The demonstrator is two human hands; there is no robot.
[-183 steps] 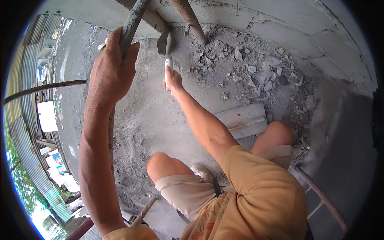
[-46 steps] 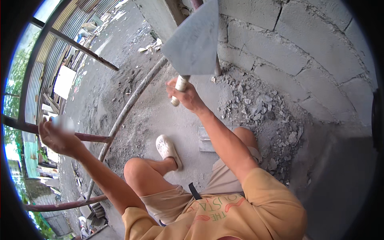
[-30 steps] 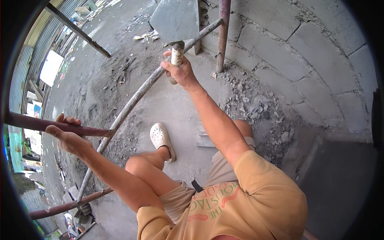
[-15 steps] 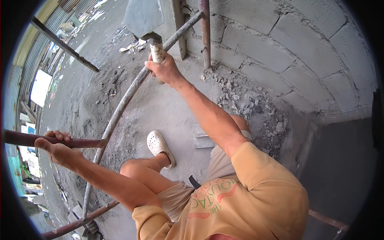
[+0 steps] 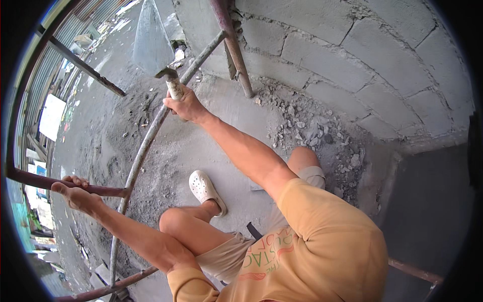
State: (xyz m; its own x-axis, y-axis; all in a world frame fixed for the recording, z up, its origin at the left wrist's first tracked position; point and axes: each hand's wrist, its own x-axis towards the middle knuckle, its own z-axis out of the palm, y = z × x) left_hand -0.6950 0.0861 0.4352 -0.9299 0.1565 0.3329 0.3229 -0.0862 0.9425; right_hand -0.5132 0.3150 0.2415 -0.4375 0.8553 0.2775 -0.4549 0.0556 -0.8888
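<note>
My left hand (image 5: 78, 195) is wrapped round a dark red steel pipe (image 5: 108, 191) of a scaffold frame, at the left. Up ahead, my right hand (image 5: 186, 104) grips the pale, worn handle of a trowel (image 5: 153, 44). The trowel's flat grey blade points away from me and shows mortar stains near its neck. Right beside this hand runs a long grey diagonal brace (image 5: 146, 142), fixed to the frame's pipes; whether the fingers also press on it I cannot tell.
A bare concrete block wall (image 5: 347, 65) stands at the right, with broken rubble (image 5: 322, 132) along its foot. One scaffold leg (image 5: 240, 63) leans near the wall. A dark metal bar (image 5: 85, 63) and corrugated sheets (image 5: 22, 100) are at the left. My white clog (image 5: 205, 189) rests on concrete.
The scaffold frame has shifted and tilted, its leg by the wall now leaning. My right hand and the trowel moved left and slightly nearer; the blade has turned. My left hand keeps its hold.
</note>
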